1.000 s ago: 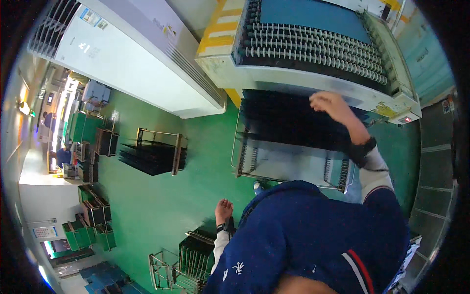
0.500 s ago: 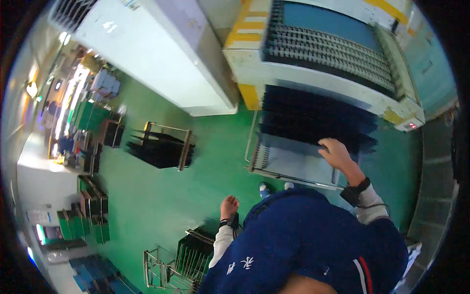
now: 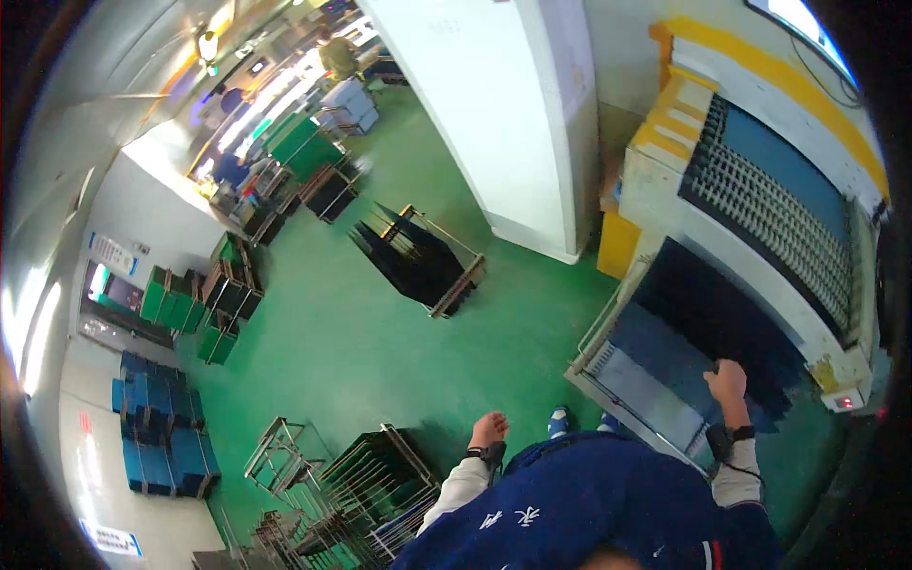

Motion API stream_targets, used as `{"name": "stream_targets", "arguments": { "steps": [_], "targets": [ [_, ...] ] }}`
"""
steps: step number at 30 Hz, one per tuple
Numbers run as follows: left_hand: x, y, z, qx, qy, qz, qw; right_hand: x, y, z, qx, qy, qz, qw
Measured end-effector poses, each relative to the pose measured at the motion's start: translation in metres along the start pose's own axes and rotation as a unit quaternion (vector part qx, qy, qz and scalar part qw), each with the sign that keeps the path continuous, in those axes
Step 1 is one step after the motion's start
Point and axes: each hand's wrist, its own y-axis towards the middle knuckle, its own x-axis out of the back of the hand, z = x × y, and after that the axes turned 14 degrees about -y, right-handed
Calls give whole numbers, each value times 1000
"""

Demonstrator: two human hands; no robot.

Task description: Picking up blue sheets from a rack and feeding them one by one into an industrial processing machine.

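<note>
Dark panels point(image 3: 731, 328) lie under the right hand point(image 3: 728, 380), its grip state unclear.

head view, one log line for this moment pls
right hand on dark sheets in rack | left hand free, above wire cart

Open green floor point(image 3: 380, 332) lies ahead of the left hand point(image 3: 489, 429); a wire rack point(image 3: 380, 484) crowds below it. The right hand point(image 3: 730, 382) meets dark sheets point(image 3: 722, 323) in the tray point(image 3: 608, 332).

top: navy blue, white chest marks | sleeves: grey-white | wrists: dark bands | shoes: blue
</note>
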Motion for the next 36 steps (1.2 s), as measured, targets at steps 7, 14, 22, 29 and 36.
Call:
{"name": "stream_targets", "arguments": {
  "steps": [7,14,22,29,36],
  "targets": [
    [22,-6,0,41,-34,-13,998,9,-7,11,-26,4,-21,999],
    [21,-3,-6,55,-45,8,997,12,-11,15,-18,5,4,1000],
    [39,9,-18,49,-39,74,995,18,-3,14,-25,0,-5,1000],
    [44,2,-15,15,-49,-1,999,24,0,16,-61,19,36,997],
    [29,6,-8,35,-38,55,997,28,-4,8,-69,11,42,997]
  ]
}}
